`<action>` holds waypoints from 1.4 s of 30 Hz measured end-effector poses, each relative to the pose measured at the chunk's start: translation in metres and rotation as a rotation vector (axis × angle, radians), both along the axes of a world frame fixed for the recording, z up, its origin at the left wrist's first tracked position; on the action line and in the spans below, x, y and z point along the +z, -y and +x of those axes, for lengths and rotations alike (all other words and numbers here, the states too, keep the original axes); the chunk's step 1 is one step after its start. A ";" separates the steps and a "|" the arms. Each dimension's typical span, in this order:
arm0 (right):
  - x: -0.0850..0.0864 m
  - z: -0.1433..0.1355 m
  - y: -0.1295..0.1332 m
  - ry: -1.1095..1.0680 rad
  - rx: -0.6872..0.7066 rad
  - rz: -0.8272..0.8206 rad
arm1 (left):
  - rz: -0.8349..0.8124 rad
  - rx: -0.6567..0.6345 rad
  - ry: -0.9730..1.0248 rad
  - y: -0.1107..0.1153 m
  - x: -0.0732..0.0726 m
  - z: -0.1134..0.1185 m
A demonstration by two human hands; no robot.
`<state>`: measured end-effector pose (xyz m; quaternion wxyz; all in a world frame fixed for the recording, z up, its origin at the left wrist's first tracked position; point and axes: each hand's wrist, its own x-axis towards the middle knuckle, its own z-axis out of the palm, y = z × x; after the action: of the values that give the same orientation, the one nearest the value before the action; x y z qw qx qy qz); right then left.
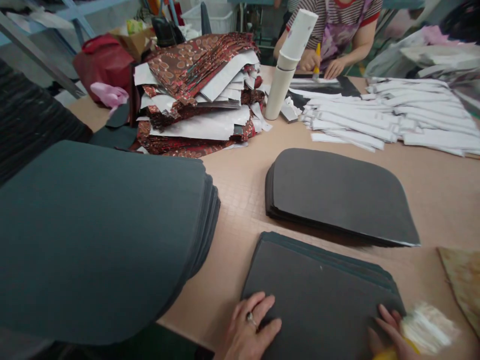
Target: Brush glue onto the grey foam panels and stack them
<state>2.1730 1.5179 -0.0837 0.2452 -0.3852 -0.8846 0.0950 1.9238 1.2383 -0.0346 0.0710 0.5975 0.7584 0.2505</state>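
A small stack of dark grey panels (318, 290), with greenish edges showing at the back, lies in front of me. My left hand (249, 325), a ring on one finger, rests on the left part of the top panel with its fingers spread. At the stack's right side, my right hand (393, 332) holds a brush (429, 327) with pale bristles and a yellow handle. Its fingertips touch the top panel, and the hand is partly blurred. Just behind lies another stack of dark, round-cornered panels (337, 192).
A large stack of dark green panels (97, 235) juts over the table's (240, 200) left edge. Behind it are patterned brown pieces (195, 65), a white tube (281, 90) and white strips (375, 115). Across the table, a person (337, 40) holds a yellow-handled brush.
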 end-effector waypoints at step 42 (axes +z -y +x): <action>0.022 -0.035 0.030 0.007 0.071 0.221 | 0.021 0.313 -0.357 0.007 0.025 -0.010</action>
<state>2.1384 1.4876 -0.0620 0.2796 -0.3243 -0.9037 0.0042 1.9139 1.2310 -0.0093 -0.1103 0.5082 0.8396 0.1568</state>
